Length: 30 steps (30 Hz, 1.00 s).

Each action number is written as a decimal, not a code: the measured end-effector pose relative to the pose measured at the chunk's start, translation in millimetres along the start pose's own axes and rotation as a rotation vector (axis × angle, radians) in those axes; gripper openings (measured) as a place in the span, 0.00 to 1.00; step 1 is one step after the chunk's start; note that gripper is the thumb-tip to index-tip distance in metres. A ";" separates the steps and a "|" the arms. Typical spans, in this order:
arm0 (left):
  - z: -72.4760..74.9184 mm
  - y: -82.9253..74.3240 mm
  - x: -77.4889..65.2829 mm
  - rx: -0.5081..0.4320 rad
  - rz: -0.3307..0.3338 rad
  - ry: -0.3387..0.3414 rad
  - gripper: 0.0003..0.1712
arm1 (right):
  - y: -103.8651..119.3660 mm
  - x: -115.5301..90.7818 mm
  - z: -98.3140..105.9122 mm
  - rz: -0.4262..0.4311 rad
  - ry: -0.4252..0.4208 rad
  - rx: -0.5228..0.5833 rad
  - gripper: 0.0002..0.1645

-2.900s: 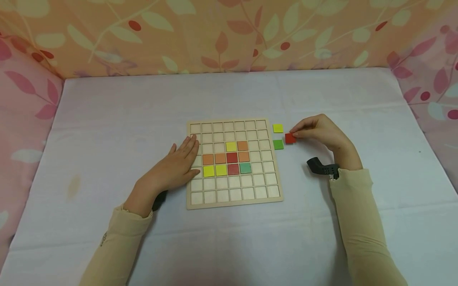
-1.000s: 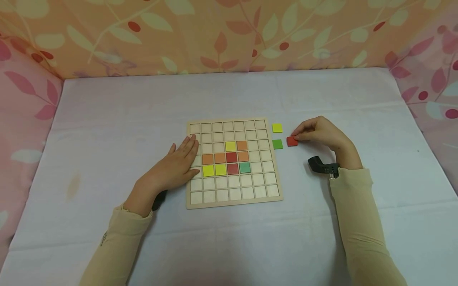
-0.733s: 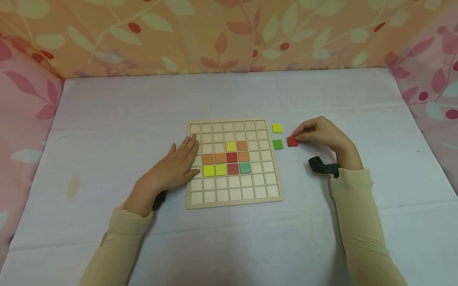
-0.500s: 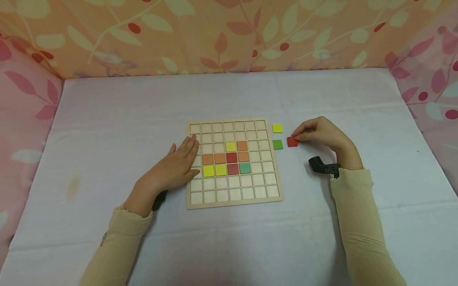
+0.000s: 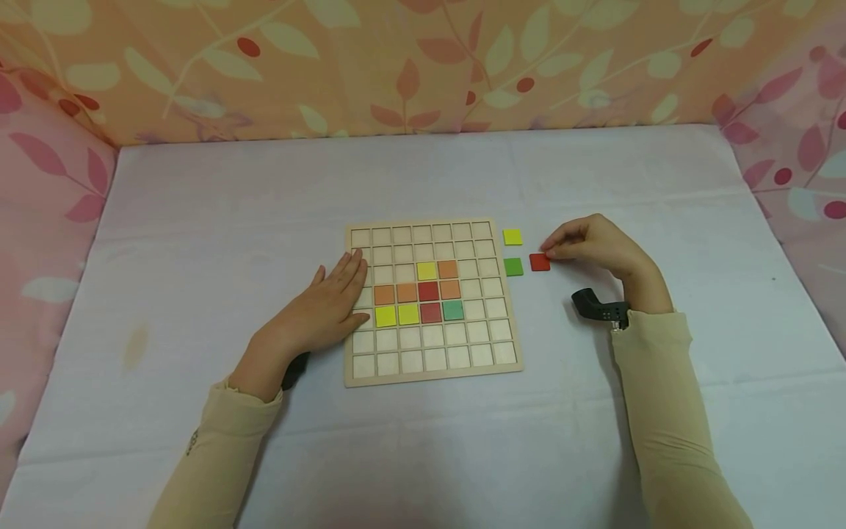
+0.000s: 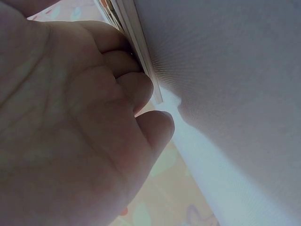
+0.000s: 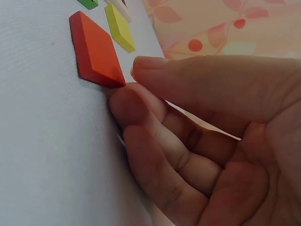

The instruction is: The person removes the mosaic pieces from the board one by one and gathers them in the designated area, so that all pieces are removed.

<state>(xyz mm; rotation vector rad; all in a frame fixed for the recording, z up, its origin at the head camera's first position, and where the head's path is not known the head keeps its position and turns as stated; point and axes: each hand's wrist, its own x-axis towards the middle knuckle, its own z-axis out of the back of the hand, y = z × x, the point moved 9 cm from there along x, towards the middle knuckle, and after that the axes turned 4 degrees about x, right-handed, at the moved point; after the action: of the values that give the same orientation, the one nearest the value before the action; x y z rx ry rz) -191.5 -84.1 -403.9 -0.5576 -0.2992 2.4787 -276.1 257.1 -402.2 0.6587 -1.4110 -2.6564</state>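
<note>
Right hand [image 5: 598, 246], right of centre, has just come off the red square tile [image 5: 540, 262]; tile now lies flat on the white cloth [image 5: 396, 455], slightly lower and further right than 2.9 s ago. I read that as a release, tile off the board. Fingers curled, thumb apart, pinching nothing; can't tell if a fingertip touches its corner. Left hand [image 5: 313, 312], left of centre, flat, thumb spread, fingers on the wooden grid board [image 5: 432, 376]. Loose yellow tile [image 5: 512, 236], green tile [image 5: 513, 267]: just right of board.
</note>
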 end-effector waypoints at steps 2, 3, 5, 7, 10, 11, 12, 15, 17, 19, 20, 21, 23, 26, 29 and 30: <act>1.3 1.1 -1.1 -0.004 0.004 -0.009 0.43 | 1.2 1.6 -0.2 0.005 0.000 0.004 0.12; 1.2 1.6 -1.6 -0.007 0.006 -0.014 0.44 | 1.2 2.1 -0.3 0.006 -0.001 0.004 0.13; -0.4 1.6 -2.6 -0.012 0.006 -0.019 0.44 | -0.7 2.8 -1.3 0.005 0.006 0.005 0.14; -4.0 1.4 -4.0 -0.021 0.005 -0.015 0.44 | -4.0 2.4 -3.4 -0.002 0.022 0.005 0.15; -8.2 0.4 -5.1 -0.023 0.006 -0.008 0.45 | -8.3 1.0 -5.3 -0.008 0.041 0.006 0.15; -7.8 0.1 -5.1 -0.020 0.007 -0.013 0.45 | -8.5 0.6 -5.0 -0.004 0.040 0.006 0.15; -7.0 0.1 -4.7 -0.016 0.007 -0.020 0.45 | -8.4 0.3 -4.1 -0.001 0.035 0.006 0.14; -4.0 0.5 -2.3 -0.003 0.012 -0.029 0.45 | -6.6 0.6 -0.9 0.012 0.023 0.004 0.14; -4.3 0.3 -0.8 -0.001 0.015 -0.019 0.45 | -6.9 -0.3 -0.1 0.011 0.029 0.003 0.15; -4.8 0.0 0.5 0.000 0.015 -0.009 0.45 | -7.7 -0.7 0.3 0.006 0.033 0.006 0.16; -4.7 0.1 1.0 0.006 0.016 -0.009 0.45 | -8.0 -0.8 0.5 0.004 0.033 0.009 0.16; -4.3 0.1 1.4 0.011 0.017 -0.010 0.45 | -8.2 -0.6 0.7 0.004 0.031 0.013 0.15; -3.3 -0.1 2.1 0.015 0.013 -0.021 0.45 | -8.8 -0.4 1.0 0.007 0.030 0.022 0.15; -3.4 0.4 2.1 0.020 0.014 -0.023 0.45 | -8.8 -0.1 -0.2 0.014 0.038 0.026 0.15; -4.5 1.2 0.9 0.017 0.020 -0.016 0.45 | -7.0 0.4 -1.6 0.027 0.051 0.015 0.16; -4.3 1.2 0.4 0.016 0.022 -0.017 0.45 | -6.1 0.4 -1.5 0.030 0.050 0.010 0.16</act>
<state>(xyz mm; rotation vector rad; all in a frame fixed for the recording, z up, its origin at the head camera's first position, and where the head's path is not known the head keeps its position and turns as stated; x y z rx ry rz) -190.5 -84.5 -408.3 -0.5361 -0.2813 2.5055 -275.0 259.4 -408.0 0.6945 -1.4102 -2.5934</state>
